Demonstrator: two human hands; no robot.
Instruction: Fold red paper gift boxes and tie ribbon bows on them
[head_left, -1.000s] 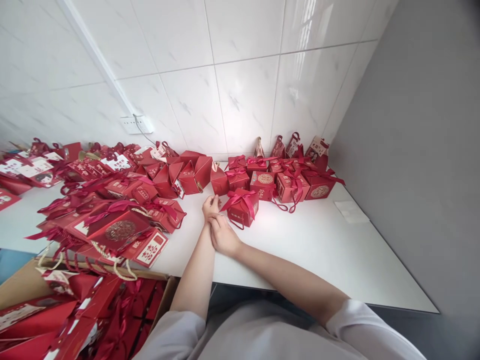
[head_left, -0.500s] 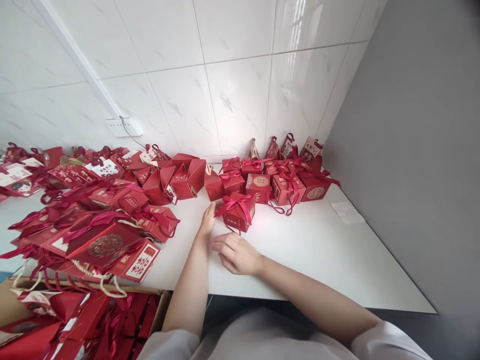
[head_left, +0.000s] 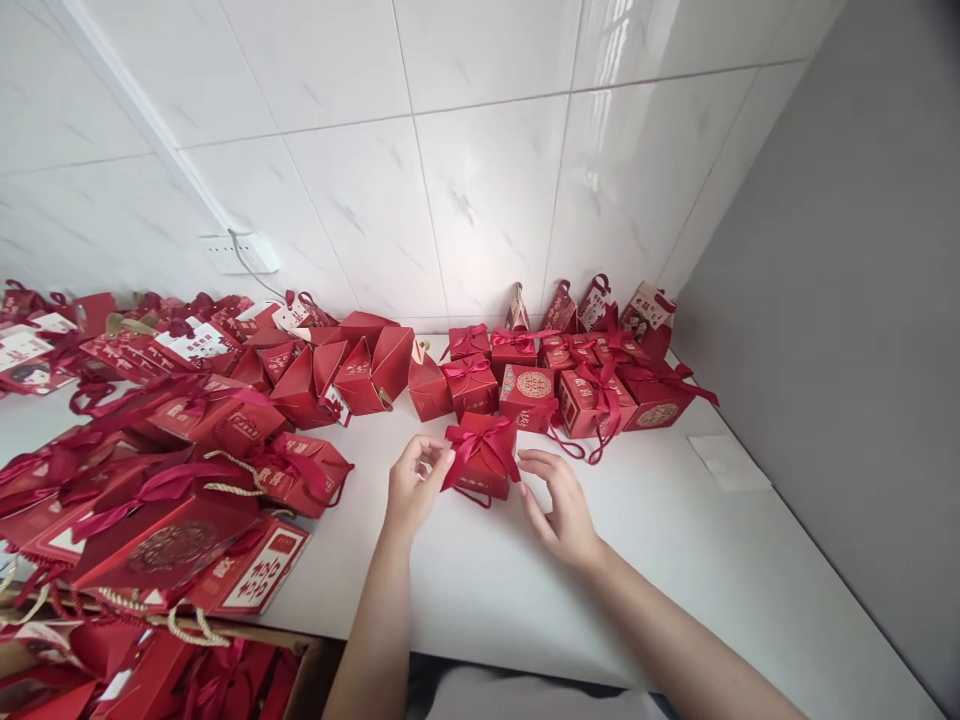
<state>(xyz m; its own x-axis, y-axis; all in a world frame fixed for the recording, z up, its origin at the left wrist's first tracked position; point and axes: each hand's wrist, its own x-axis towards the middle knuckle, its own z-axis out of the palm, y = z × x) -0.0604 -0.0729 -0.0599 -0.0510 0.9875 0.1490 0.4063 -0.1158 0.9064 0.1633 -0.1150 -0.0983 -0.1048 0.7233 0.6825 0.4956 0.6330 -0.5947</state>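
Observation:
A small red gift box with a red ribbon bow stands on the white table in front of me. My left hand is at its left side, fingers curled and pinching the left end of the bow. My right hand is at the box's right side, fingers spread and fingertips touching or nearly touching the box. Neither hand lifts the box.
Rows of finished red ribbon boxes line the tiled wall. A heap of flat red boxes and bags covers the table's left; more fill a cardboard carton below. A grey partition bounds the right. A white paper slip lies nearby.
My right hand moved from in front of my left wrist to the right side of the box. My left hand has closed on the bow. The camera tilted slightly.

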